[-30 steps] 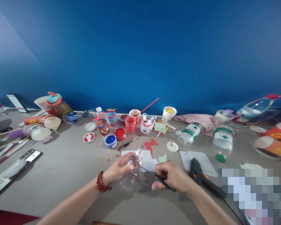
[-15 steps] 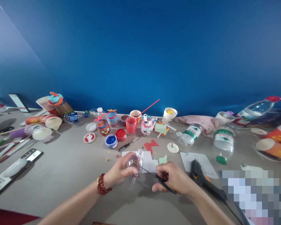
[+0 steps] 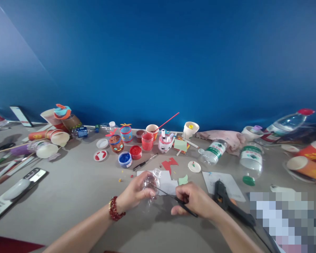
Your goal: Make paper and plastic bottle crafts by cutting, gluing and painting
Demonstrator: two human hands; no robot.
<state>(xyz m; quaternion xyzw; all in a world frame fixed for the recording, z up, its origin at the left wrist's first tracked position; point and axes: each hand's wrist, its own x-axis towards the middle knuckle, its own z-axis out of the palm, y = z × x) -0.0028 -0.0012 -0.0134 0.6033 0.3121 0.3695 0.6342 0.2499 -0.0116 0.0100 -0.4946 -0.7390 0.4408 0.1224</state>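
Note:
Closed around a cut piece of clear plastic bottle (image 3: 156,178) is my left hand (image 3: 138,189), with a red bead bracelet at its wrist. My right hand (image 3: 191,198) grips black-handled scissors (image 3: 179,201), fingers through the handles. The blades reach left to the bottle piece and meet it near my left thumb; whether they are inside or against its wall I cannot tell. White paper (image 3: 168,186) lies under and behind both hands. Beside it are a light green paper scrap (image 3: 183,180) and a red paper scrap (image 3: 169,164).
Open paint jars, blue (image 3: 125,159) and red (image 3: 136,152), stand ahead, near a pen (image 3: 144,162). To the right lie a black hot glue gun (image 3: 231,207) with its cord and several plastic bottles (image 3: 214,151). A phone (image 3: 18,193) and paper cups (image 3: 47,149) are on the left.
Hands, scissors and bottle piece stay in almost the same place. The scissors' handle end has shifted very slightly; nothing has been picked up or let go.

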